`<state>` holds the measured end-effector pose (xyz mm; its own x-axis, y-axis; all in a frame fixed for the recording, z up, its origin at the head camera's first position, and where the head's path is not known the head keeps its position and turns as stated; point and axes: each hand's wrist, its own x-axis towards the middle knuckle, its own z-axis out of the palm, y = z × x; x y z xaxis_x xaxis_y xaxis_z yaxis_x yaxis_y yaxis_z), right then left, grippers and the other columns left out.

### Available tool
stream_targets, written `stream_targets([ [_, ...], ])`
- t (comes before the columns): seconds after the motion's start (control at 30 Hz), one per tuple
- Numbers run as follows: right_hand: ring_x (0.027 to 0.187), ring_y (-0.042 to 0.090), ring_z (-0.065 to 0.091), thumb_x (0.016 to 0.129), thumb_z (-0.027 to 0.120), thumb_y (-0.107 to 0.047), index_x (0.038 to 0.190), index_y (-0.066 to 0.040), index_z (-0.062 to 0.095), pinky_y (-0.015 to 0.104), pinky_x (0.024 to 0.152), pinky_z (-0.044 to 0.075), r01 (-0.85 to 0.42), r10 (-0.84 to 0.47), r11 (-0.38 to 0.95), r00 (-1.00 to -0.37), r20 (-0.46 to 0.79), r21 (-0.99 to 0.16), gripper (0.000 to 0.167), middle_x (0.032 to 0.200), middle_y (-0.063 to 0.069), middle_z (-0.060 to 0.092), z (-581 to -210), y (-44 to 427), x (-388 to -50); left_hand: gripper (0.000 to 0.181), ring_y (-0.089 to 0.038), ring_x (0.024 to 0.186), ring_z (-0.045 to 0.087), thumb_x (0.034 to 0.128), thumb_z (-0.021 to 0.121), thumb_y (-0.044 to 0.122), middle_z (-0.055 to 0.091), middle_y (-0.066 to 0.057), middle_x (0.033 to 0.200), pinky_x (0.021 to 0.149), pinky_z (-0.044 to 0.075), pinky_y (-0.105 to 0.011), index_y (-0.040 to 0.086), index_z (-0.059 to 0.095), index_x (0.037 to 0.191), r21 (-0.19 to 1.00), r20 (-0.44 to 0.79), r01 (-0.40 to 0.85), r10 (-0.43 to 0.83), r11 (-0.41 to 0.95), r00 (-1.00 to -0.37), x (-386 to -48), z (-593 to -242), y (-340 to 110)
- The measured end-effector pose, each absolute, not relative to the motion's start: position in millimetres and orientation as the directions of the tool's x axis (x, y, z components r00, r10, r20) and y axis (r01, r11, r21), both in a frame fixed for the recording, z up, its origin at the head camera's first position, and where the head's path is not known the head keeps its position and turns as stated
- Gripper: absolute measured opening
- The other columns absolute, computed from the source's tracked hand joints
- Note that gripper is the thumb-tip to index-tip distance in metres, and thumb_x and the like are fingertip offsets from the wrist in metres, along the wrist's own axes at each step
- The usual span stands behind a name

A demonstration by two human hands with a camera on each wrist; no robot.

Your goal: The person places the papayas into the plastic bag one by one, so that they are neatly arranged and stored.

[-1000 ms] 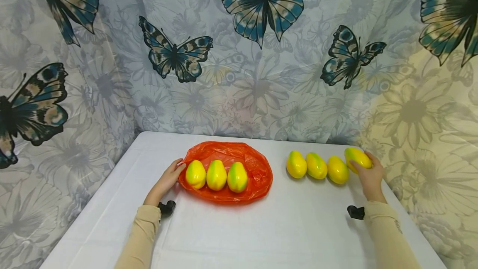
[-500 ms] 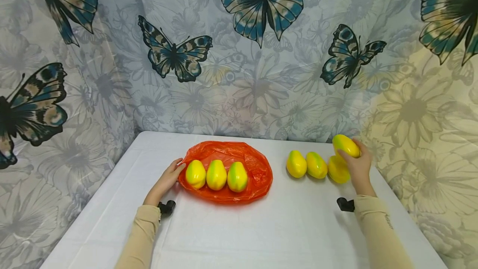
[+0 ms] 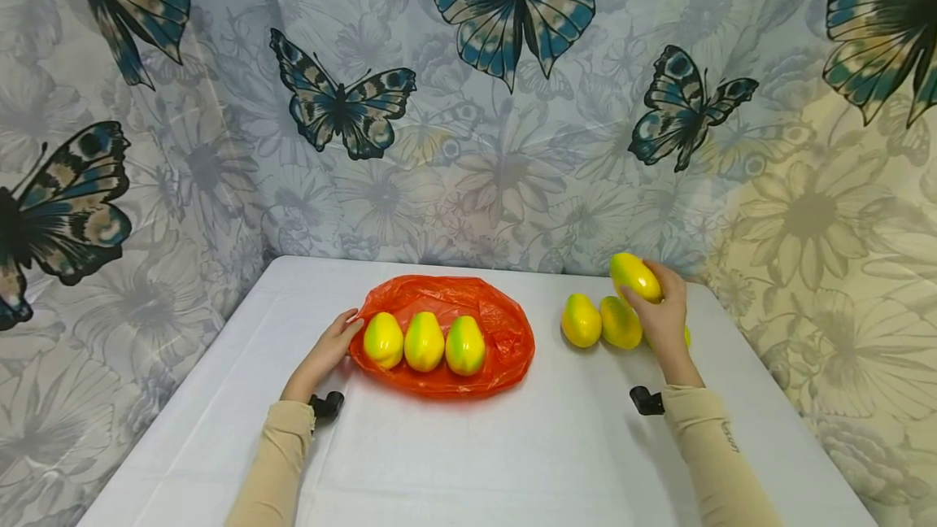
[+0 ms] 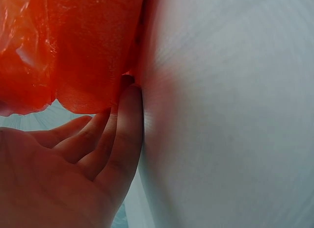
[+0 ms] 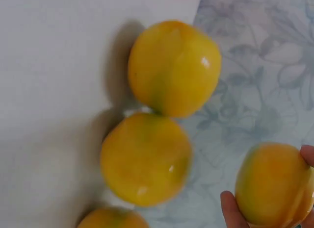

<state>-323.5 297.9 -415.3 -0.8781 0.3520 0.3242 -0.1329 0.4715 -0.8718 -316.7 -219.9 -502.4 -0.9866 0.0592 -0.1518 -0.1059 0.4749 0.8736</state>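
Observation:
My right hand [image 3: 661, 311] grips a yellow-green mango [image 3: 635, 276] in the air above the row on the right, thumb and fingers around its sides. Below it on the table are a mango [image 3: 581, 320] at the row's left, a second mango [image 3: 619, 325] beside it, and a third mostly hidden behind my hand. On the left lies a red plastic bag [image 3: 505, 332], spread out with three mangoes [image 3: 424, 342] side by side on it. My left hand [image 3: 331, 350] holds the bag's left edge. In the left wrist view, the fingertips are partly hidden by the red plastic [image 4: 88, 51].
A white-covered table [image 3: 468, 462] carries everything. Behind it rises a cloth backdrop [image 3: 505, 185] with butterflies and flowers. A black wrist camera [image 3: 326, 406] sits on the left wrist, and another wrist camera [image 3: 647, 401] on the right.
My right hand has carried the mango up and leftward from the right end of the row to above the resting mangoes. My left hand and the bag have stayed in place.

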Motion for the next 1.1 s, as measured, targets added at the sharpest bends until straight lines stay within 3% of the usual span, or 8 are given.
stream_targets([
  [0.27, 0.141, 0.025, 0.028, 0.089, 0.072, -0.017, 0.146, -0.016, 0.045, 0.047, 0.116, 0.029, -0.136, 0.301, 0.396, -0.915, 0.268, -0.908, 0.064, 0.154, 0.008, 0.032, -411, 270, -322, 0.065, -0.033, 0.117, 0.053, 0.1048, 0.036, 0.043, 0.032, -0.026, 0.154, 0.098, 0.046, -0.043, 0.004, 0.02, 0.154, 0.873, -0.167, -0.121, 0.057, 0.472, -0.984, -317, -501, -219],
  [0.47, 0.141, 0.028, 0.03, 0.088, 0.073, -0.024, 0.146, -0.017, 0.045, 0.048, 0.114, 0.03, -0.119, 0.283, 0.413, -0.926, 0.251, -0.903, 0.065, 0.154, 0.01, 0.032, -405, 250, -318, 0.066, -0.034, 0.12, 0.051, 0.1042, 0.037, 0.045, 0.031, -0.026, 0.155, 0.097, 0.047, -0.041, 0.005, 0.019, 0.154, 0.873, -0.179, -0.133, 0.055, 0.469, -0.982, -317, -500, -218],
  [1.1, 0.132, 0.03, 0.035, 0.086, 0.075, -0.021, 0.143, -0.016, 0.049, 0.045, 0.109, 0.034, -0.089, 0.211, 0.375, -0.961, 0.178, -0.923, 0.063, 0.15, 0.014, 0.036, -410, 196, -315, 0.066, -0.036, 0.123, 0.05, 0.1049, 0.035, 0.044, 0.033, -0.028, 0.153, 0.097, 0.047, -0.043, 0.003, 0.019, 0.154, 0.871, -0.167, -0.116, 0.065, 0.478, -0.984, -314, -498, -219],
])
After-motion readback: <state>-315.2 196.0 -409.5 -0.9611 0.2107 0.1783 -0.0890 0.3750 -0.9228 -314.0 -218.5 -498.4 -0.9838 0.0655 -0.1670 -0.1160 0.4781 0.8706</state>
